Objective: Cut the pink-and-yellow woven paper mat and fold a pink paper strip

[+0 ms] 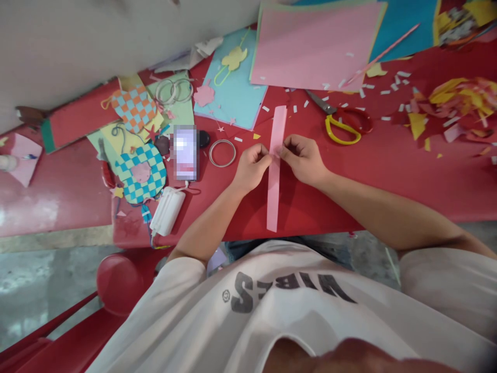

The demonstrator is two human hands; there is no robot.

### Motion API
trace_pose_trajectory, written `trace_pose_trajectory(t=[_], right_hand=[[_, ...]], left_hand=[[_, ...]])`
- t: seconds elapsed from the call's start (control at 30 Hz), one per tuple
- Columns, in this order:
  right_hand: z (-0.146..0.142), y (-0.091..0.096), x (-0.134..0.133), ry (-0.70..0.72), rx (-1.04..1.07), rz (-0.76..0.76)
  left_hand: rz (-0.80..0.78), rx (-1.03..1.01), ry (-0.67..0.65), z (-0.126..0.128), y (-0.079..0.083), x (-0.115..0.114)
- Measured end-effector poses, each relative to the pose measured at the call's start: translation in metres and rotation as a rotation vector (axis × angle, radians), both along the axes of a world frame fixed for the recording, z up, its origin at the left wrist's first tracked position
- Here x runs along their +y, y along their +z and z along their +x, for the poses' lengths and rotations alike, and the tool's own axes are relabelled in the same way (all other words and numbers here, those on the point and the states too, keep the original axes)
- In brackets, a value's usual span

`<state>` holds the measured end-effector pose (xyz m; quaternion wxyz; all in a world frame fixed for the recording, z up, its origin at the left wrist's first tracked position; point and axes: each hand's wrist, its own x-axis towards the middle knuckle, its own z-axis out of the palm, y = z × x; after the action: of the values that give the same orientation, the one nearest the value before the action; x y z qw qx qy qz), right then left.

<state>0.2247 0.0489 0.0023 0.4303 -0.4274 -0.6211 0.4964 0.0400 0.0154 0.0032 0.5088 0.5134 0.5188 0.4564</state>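
Over the red worktop [427,191], seen from the head camera, both hands meet at a narrow pink strip [274,207] of paper that lies lengthwise, pointing away from the person, just right of centre. The left hand [251,167] and right hand [303,159] pinch it from either side, fingers curled and closed on it, in its far half; its near end reaches almost to the worktop's near edge. Just right of the hands lie scissors [341,124] with yellow and red handles, blades pointing far left, among small white paper scraps [402,74]. A large pink sheet [310,46] sits at the far edge, with a blue sheet [229,77] to its left. Left of the hands are a metal ring [222,153], a phone [185,153] blurred out, and a white tube [167,211]. Further left lie woven paper pieces in teal and yellow [140,173] and in orange and teal [134,108]. A heap of red and yellow cuttings [454,106] sits far right. Below, a white T-shirt [287,295] with dark lettering fills the near view.
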Motion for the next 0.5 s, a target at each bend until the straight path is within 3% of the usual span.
trace_pose_trajectory(t=[0.5], right_hand=[[-0.0008,0.0037,0.0008,0.016,-0.037,0.010]], left_hand=[[0.013,0.046,-0.010,0.0024,0.0036,-0.0022]])
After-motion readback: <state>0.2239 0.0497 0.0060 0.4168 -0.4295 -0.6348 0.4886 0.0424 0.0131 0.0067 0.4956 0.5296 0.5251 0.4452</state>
